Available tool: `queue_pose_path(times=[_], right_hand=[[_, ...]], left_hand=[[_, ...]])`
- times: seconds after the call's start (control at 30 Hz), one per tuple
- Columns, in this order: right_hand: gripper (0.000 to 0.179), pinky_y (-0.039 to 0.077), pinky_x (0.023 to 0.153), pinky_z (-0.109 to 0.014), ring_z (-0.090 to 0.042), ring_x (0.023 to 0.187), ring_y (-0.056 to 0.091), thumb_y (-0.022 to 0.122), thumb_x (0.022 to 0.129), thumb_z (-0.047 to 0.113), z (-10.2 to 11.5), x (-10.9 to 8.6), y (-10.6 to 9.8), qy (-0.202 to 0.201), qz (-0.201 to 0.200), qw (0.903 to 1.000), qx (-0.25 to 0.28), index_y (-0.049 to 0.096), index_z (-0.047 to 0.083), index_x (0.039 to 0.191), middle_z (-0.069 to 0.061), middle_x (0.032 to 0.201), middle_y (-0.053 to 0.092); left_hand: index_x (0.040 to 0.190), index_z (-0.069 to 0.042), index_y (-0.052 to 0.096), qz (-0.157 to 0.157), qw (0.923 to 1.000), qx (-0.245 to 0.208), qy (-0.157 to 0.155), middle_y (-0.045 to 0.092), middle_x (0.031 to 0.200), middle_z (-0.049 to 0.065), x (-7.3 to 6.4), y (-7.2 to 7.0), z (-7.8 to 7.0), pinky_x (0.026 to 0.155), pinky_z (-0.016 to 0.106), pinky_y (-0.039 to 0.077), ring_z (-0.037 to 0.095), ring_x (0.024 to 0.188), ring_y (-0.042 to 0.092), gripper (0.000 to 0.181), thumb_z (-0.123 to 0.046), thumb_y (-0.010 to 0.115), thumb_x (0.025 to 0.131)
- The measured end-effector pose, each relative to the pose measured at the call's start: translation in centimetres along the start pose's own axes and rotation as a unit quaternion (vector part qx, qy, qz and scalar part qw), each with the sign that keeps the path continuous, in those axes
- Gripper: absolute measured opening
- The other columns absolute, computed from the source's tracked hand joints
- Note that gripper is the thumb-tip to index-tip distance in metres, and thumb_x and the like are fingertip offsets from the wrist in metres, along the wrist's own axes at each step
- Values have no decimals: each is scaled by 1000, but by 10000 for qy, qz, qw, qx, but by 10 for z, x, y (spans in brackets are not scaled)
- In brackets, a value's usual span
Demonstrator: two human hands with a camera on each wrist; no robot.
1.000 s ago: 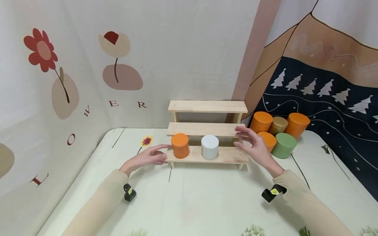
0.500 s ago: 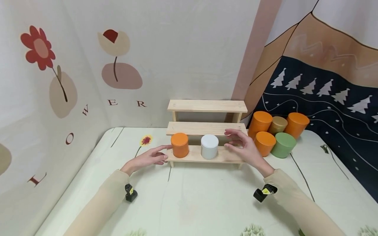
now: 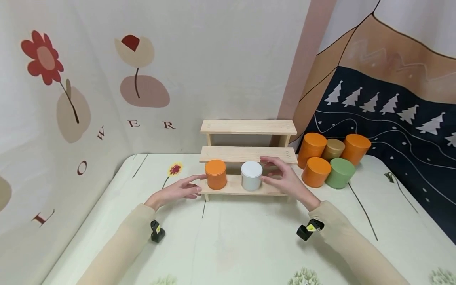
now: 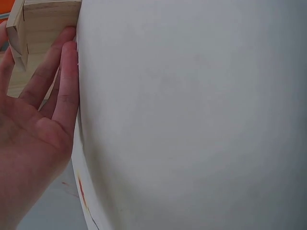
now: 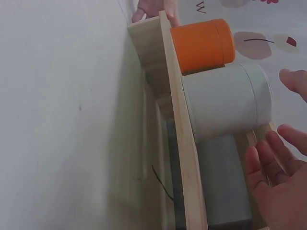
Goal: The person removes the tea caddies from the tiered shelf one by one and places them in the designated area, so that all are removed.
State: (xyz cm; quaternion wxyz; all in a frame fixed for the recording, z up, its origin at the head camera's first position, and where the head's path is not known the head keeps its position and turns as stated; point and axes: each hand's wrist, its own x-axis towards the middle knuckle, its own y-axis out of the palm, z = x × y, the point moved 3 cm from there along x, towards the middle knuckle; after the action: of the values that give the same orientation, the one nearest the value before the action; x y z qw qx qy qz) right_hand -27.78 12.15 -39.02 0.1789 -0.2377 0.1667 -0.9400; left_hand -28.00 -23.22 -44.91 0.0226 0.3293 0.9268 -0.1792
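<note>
A three-tier wooden display stand [image 3: 231, 153] holds an orange lidded canister [image 3: 215, 175] and a white lidded canister [image 3: 251, 176], both upright on its lowest board. My left hand [image 3: 174, 190] touches the left end of that board, just beside the orange canister. In the left wrist view, the left hand's fingers [image 4: 67, 91] extend along the end of the wood. My right hand [image 3: 285, 180] is at the right side of the white canister, thumb and fingers spread. Seen from the right wrist, the right fingers [image 5: 276, 163] have a gap between them and the white canister [image 5: 225, 100].
Right of the stand is a group of canisters: several orange ones [image 3: 316, 172], a small gold one [image 3: 333, 149] and a green one [image 3: 340, 173]. A printed cloth wall [image 3: 228, 59] rises behind the stand. The table cloth [image 3: 231, 237] is pale.
My right hand has moved left along the stand, from its right end to beside the white canister. The left hand stays at the left end, and the canisters have kept their places.
</note>
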Motion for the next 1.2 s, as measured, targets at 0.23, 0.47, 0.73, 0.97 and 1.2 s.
queue_pose_path(times=[0.23,0.47,0.73,0.97,1.2], right_hand=[[60,52,82,-44,-31,100,52,76,81,-2,8,3,15,52,63,9998,-200,50,-6,134,-20,125,51],[64,52,78,-44,-28,92,52,81,79,8,-2,6,21,83,-124,9987,-493,52,0,136,-16,126,49],[62,51,75,-31,-23,92,51,81,79,8,-2,6,23,76,-195,9977,-644,54,2,135,-15,124,49],[63,50,74,-32,-24,93,51,81,78,8,0,2,21,179,-262,9979,-562,53,1,135,-15,123,49],[62,52,75,-32,-26,95,53,81,78,7,0,-3,17,237,-322,9978,-537,55,1,134,-16,123,48]], left_hand=[[153,-12,28,46,9999,-100,52,24,155,14,-1,1,0,98,40,45,29,120,53,59,-22,54,101],[152,-10,28,25,9999,-114,70,25,155,16,0,0,2,98,40,45,29,119,54,59,-22,54,101],[152,-11,29,-4,9998,-176,-62,30,152,18,1,-1,2,98,40,46,30,117,56,60,-23,56,100],[152,-13,29,-41,9996,-217,-200,35,148,20,2,0,2,97,41,46,30,115,57,62,-26,58,99],[152,-13,29,-107,9993,-205,-302,38,147,23,2,0,1,97,40,46,30,115,58,63,-27,58,99]])
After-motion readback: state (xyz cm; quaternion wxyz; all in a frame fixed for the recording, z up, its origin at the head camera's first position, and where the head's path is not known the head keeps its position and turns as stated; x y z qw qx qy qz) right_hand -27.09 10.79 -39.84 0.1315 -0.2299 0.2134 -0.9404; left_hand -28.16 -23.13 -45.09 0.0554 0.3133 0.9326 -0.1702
